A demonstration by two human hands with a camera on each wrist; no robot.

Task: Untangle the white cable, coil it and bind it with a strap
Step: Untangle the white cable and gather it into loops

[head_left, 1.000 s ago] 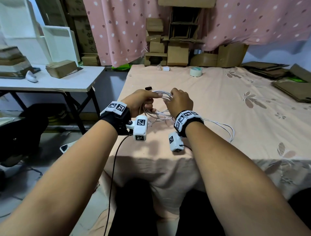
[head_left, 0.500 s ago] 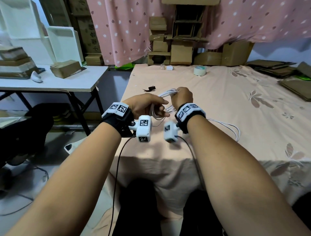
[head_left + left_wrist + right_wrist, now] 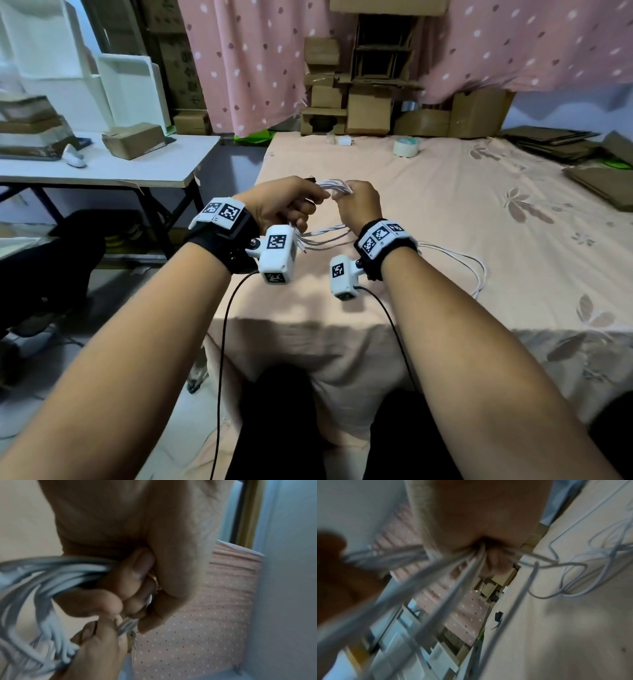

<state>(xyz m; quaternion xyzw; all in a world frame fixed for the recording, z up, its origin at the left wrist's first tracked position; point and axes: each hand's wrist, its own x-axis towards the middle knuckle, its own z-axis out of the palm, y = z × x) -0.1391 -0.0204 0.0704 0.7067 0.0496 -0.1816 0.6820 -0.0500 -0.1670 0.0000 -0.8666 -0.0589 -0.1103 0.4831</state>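
You are holding the white cable [image 3: 334, 187] up off the bed [image 3: 445, 219], roughly at 12 o'clock from your chest. Your left hand [image 3: 286, 202] is gripping a bundle of loops, fingers curled tight round several strands with the thumb pressing on top, as the left wrist view shows. Your right hand [image 3: 359, 205] is closing round the same bundle just beside it, fingers curled over the strands; the right wrist view is too blurred to show whether they are pinching one strand or all of them.

The cable is looking light, thin and limp, so the loops are likely to spring apart and slide over each other if your grip is loosening. Judging by that, the best hold is where the strands are lying gathered, between your two hands, keeping the thumb pressed down so no loop is slipping out. The slack tail [image 3: 476, 270] is trailing over the sheet toward 3 o'clock, touching the cloth, and may be dragging or snagging as you are winding it in.

A small dark piece [image 3: 498, 616], possibly the strap, is lying on the sheet near 12 o'clock, just past your hands; it is too small to be sure. The bed's near edge is running right under your wrists at 6 o'clock. Open sheet is lying toward 1 and 2 o'clock, with a tape roll [image 3: 406, 147] well apart at 1 o'clock.
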